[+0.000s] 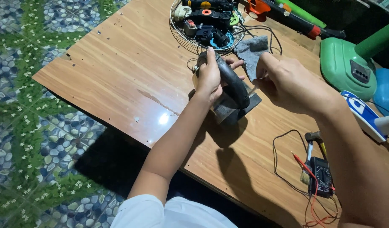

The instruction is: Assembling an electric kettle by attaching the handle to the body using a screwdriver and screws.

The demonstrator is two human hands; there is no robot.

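Note:
My left hand grips the dark curved handle of an old clothes iron that stands on the wooden table. The iron's dark flat base rests on the tabletop. My right hand is close to the iron's right side, fingers pinched together on a thin metal tool whose tip meets the iron; the tool is mostly hidden by the hand. A grey cloth lies just behind the iron.
A wire fan grille at the back holds several dark tool parts. A green fan base stands at right. A multimeter with red and black leads, a brush and a small hammer lie near the front right.

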